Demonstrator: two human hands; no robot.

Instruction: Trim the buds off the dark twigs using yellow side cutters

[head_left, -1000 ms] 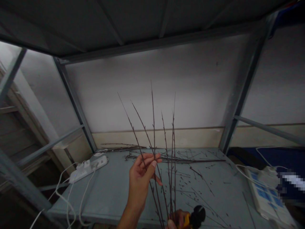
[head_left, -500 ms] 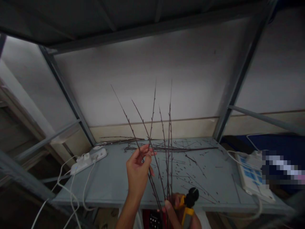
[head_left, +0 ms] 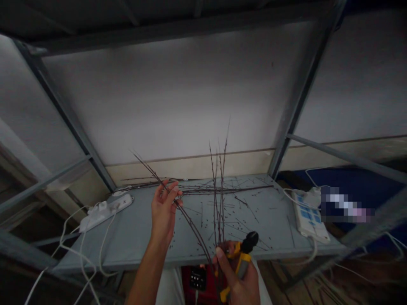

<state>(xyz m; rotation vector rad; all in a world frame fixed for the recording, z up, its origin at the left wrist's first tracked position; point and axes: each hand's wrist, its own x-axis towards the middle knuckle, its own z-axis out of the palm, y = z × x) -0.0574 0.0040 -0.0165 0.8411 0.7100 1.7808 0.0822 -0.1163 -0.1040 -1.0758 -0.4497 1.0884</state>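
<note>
The two hands are apart, near the lower middle of the frame: the left hand pinches the leftward-leaning twigs between thumb and fingers, while the right hand, lower and farther right, is closed around the bottoms of these and of the upright twigs, together with the yellow-handled cutters. Whether the cutters' blades are parted cannot be told. The held twigs form one loose handful, joined low and split above into two groups; no tie shows around them, so the gathering looks partway along rather than finished. Just beyond, right of centre, short clippings are scattered over the grey tabletop, which suggests some trimming is done. Farther back, a long bundle of twigs and a thinner group to its left lie outside the handful. Power strips sit at the left and right of the tabletop.
</note>
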